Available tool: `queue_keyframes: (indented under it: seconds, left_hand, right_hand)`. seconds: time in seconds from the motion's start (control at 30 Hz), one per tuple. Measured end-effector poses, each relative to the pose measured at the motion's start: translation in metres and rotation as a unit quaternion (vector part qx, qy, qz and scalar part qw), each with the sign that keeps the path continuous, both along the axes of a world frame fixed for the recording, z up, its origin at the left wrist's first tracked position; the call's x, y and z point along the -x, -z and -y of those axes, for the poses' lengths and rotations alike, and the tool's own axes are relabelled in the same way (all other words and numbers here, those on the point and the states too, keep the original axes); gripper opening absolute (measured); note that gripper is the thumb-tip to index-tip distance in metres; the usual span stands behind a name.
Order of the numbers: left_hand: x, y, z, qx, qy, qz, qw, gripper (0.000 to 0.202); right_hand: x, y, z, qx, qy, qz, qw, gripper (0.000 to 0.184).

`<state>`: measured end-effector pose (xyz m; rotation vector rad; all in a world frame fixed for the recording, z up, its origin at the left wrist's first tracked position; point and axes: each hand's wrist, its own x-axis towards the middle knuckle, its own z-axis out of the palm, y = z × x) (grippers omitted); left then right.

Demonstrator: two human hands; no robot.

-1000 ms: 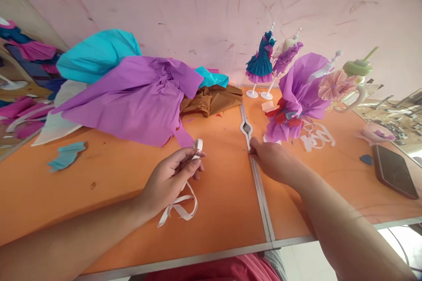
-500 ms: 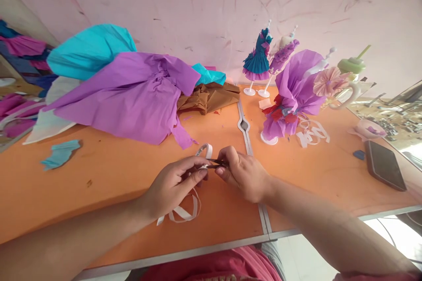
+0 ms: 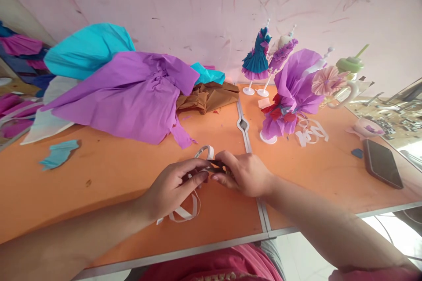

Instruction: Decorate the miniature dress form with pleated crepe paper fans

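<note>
My right hand is closed around a small pair of dark scissors, whose blades point left at my other fingertips. With thumb and fingers pinched together, my left hand holds something tiny and pale right at the blades; its kind cannot be made out. Just behind both hands a roll of white tape stands on the orange table. Below my left fingers lies a loose curl of white paper strip.
Purple crepe paper, turquoise paper and brown paper are heaped at the back left. Small dress forms, one in a teal dress, stand at the back right. A phone lies right; a metal seam crosses the table.
My right hand has moved slightly left, bringing the scissors closer to my left fingertips. The left hand stays nearly still. The view has shifted a little.
</note>
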<state>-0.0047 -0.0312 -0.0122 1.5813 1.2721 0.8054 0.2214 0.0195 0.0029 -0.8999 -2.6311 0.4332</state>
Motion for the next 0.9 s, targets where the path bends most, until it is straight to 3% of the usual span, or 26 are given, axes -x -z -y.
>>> queue_keyframes:
  seconds: [0.43,0.73,0.8,0.9]
  left_hand:
    - [-0.001,0.002,0.002,0.006,0.015,0.004,1.000,0.029]
    - [0.002,0.003,0.001,-0.060,0.000,-0.088,0.994,0.036]
    - [0.007,0.007,-0.001,-0.119,0.016,-0.174,0.977,0.041]
    - [0.016,0.011,-0.009,-0.207,0.064,-0.324,0.921,0.062]
  right_hand:
    - [0.007,-0.003,0.005,-0.031,0.025,0.077,0.996,0.048]
    - [0.006,-0.001,0.005,-0.124,0.064,0.104,0.985,0.048]
    - [0.004,-0.002,0.002,-0.126,0.081,0.111,0.982,0.049]
    - [0.001,-0.006,-0.002,-0.130,0.098,0.114,0.980,0.054]
